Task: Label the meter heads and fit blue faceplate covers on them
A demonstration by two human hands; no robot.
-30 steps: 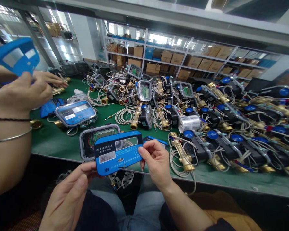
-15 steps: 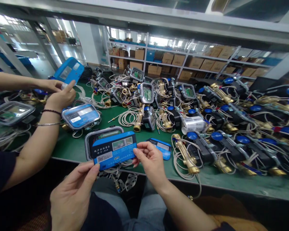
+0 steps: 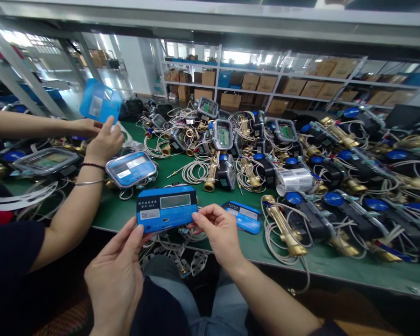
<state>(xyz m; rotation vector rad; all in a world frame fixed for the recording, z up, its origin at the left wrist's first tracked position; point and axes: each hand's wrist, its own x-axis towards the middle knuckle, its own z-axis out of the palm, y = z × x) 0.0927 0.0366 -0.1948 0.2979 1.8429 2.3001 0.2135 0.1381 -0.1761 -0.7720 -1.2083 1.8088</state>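
Note:
A blue and black faceplate label (image 3: pixel 167 208) with a rectangular window and a small white sticker is held up in front of me, almost level. My left hand (image 3: pixel 117 273) pinches its lower left corner between thumb and fingers. At the lower right corner my right hand (image 3: pixel 219 235) grips it the same way. Behind the label, a meter housing is nearly all hidden. To the right of my right hand, a second blue label (image 3: pixel 245 217) lies on the green bench (image 3: pixel 336 266).
On the left, a co-worker's hands (image 3: pixel 105 140) hold another blue label (image 3: pixel 101 101). A meter with a blue face (image 3: pixel 131 169) sits beside that arm. Brass-piped meters (image 3: pixel 301 210) with coiled cables crowd the right and back, near a label roll (image 3: pixel 294 181).
The label in my hands has levelled and now covers the housing behind it. The co-worker's label has shifted slightly. The whole view has moved a little.

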